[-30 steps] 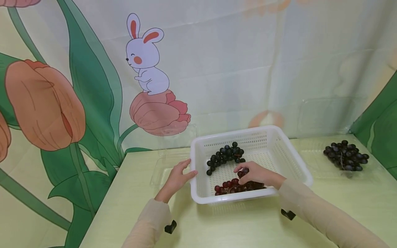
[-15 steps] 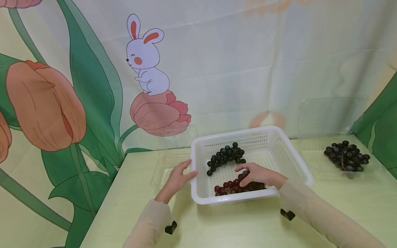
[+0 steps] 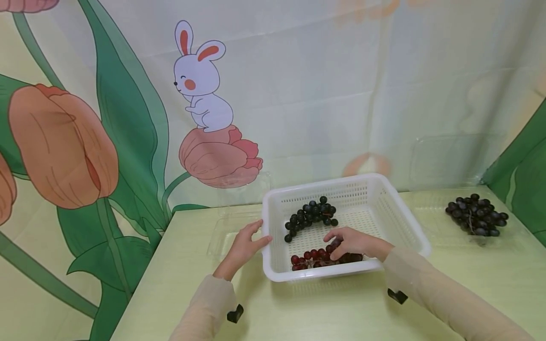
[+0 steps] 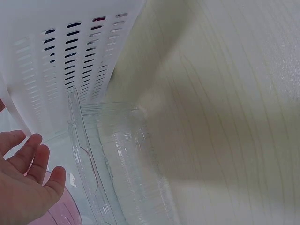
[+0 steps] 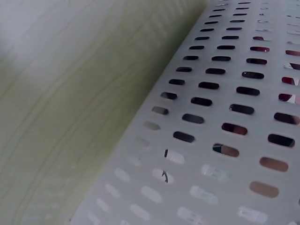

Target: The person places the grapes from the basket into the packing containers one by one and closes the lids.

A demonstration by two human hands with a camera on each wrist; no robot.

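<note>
A white slotted plastic basket (image 3: 396, 213) stands on the table. Inside it, a bunch of dark grapes (image 3: 308, 215) lies toward the back left, and a bunch of red grapes (image 3: 314, 255) lies along the front wall. My right hand (image 3: 351, 242) reaches into the basket, its thumb and fingers curved around the right part of the red bunch and hiding some of it. At the basket's left rim is my left hand (image 3: 243, 246), fingers extended and fingertips right at the edge. The left wrist view shows relaxed fingers (image 4: 40, 159) beside the basket's outer wall.
Left of the basket, partly behind my left hand, sits a clear plastic container (image 4: 126, 159) with its lid up. Another clear container (image 3: 431, 208) at the right holds a bunch of dark grapes (image 3: 475, 214). A printed cloth (image 3: 315, 94) hangs behind the table.
The red bunch has shifted slightly left along the front of the basket under my right hand. My left hand stays at the rim.
</note>
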